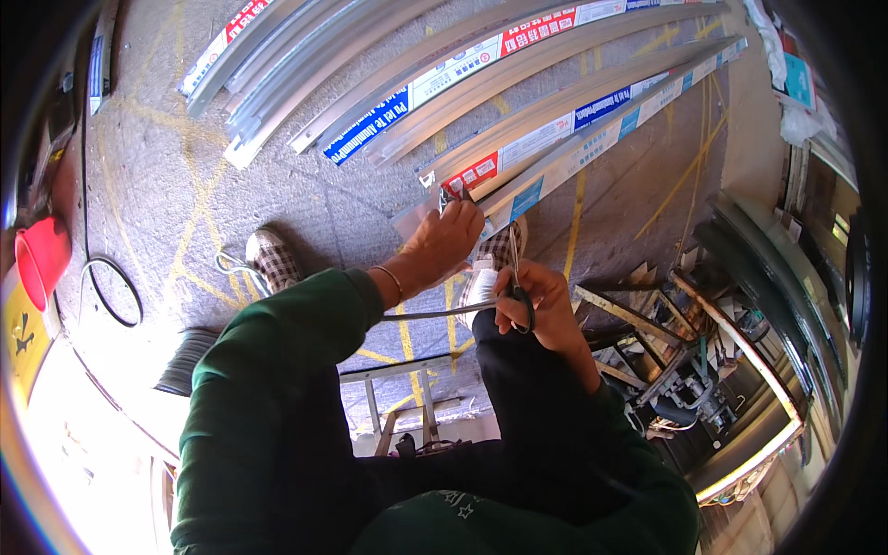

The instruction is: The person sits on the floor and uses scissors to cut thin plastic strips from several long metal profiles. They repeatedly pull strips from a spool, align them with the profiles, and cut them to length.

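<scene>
My left hand (446, 233) is closed, its fingers pinched at the near end of a long aluminium profile (601, 139) with blue and white film on it. Something small and dark shows at the fingertips, too hidden to name. In my right hand (546, 301) is a pair of scissors (514, 250), dark handles in the fingers and blades pointing away from me. A thin grey strip (435, 314) runs leftward from the right fingers and passes out of sight behind my left forearm.
Several more wrapped aluminium profiles (407, 92) lie side by side on the concrete floor ahead. At right stands a rusty metal frame (740, 351) full of scraps and tools, beside dark coiled strips (772, 277). A red bucket (43, 262) and a grey coil (188, 361) are at left.
</scene>
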Demonstrator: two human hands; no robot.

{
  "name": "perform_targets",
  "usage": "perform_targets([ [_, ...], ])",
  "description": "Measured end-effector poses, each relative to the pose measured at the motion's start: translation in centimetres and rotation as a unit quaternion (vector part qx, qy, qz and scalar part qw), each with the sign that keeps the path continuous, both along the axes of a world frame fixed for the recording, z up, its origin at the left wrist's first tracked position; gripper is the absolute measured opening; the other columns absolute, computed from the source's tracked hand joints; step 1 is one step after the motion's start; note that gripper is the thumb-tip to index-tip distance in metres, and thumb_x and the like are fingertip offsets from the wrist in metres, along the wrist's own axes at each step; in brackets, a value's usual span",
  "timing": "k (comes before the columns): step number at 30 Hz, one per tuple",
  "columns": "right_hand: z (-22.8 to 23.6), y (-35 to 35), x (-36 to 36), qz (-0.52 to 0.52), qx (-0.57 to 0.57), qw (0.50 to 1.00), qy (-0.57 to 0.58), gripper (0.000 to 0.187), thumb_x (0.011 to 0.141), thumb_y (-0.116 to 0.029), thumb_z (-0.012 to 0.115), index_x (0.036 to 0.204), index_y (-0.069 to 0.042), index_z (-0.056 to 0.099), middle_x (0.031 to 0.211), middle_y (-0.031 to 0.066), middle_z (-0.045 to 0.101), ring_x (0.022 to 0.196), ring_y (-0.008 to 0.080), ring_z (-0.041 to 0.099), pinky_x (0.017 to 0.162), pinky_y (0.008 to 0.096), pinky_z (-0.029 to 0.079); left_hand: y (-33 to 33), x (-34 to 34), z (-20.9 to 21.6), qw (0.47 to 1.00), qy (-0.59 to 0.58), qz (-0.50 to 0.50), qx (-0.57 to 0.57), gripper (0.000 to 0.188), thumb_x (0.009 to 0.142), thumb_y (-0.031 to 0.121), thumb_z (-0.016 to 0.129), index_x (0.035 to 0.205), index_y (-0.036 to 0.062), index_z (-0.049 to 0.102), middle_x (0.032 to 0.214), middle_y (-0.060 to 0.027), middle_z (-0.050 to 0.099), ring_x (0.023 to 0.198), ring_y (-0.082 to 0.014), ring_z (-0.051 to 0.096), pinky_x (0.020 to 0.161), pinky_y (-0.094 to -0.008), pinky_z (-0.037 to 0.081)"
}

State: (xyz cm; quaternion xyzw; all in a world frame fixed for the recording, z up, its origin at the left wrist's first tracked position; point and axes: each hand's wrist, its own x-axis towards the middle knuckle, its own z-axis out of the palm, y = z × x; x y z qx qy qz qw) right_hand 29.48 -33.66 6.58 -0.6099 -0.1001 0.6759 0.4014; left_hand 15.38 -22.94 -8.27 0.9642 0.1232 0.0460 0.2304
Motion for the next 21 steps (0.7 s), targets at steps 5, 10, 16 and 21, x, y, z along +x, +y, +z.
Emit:
perform_targets([
  [5, 0.2, -0.2, 0.3, 0.019, -0.006, 1.0, -0.017, 0.017, 0.088, -0.003, 0.072, 0.101, 0.0, 0.062, 0.07, 0.0042, 0.065, 0.062, 0.0101, 0.065, 0.058, 0.0213, 0.049, -1.1, 1.1, 0.3, 0.995, 0.074, 0.024, 0.066, 0.065, 0.071, 0.025, 0.081, 0.122, -0.0033, 0.052, 0.102, -0.0087, 0.054, 0.088, -0.0197, 0.058, 0.068, -0.0307, 0.049],
  [10, -0.1, -0.8, 0.4, -0.024, 0.018, 0.999, 0.016, 0.018, 0.088, -0.005, 0.073, 0.102, 0.0, 0.062, 0.074, 0.0048, 0.066, 0.063, 0.0101, 0.066, 0.058, 0.0213, 0.049, 2.0, 0.4, 0.5, 0.934, 0.121, 0.02, -0.337, 0.063, 0.078, 0.011, 0.075, 0.131, -0.0034, 0.046, 0.121, -0.0245, 0.058, 0.115, -0.0403, 0.059, 0.091, -0.0448, 0.054],
  [16, 0.0, -1.0, 0.6, -0.004, 0.012, 1.0, 0.02, 0.019, 0.089, -0.005, 0.072, 0.103, 0.0, 0.062, 0.074, 0.0043, 0.066, 0.064, 0.0102, 0.066, 0.059, 0.022, 0.051, 10.2, -1.8, -0.9, 0.717, 0.154, 0.082, -0.675, 0.057, 0.09, 0.023, 0.06, 0.141, -0.0011, 0.051, 0.129, -0.0126, 0.06, 0.108, -0.0217, 0.058, 0.092, -0.031, 0.046],
  [21, 0.0, -0.7, 0.4, -0.003, 0.011, 1.0, 0.015, 0.018, 0.089, -0.005, 0.072, 0.103, 0.0, 0.062, 0.074, 0.0043, 0.066, 0.064, 0.0103, 0.066, 0.06, 0.0222, 0.052, 11.2, 0.2, 0.5, 0.819, 0.188, 0.125, -0.528, 0.059, 0.085, 0.042, 0.068, 0.119, -0.0045, 0.056, 0.108, -0.0174, 0.067, 0.094, -0.0286, 0.066, 0.08, -0.0374, 0.05],
])
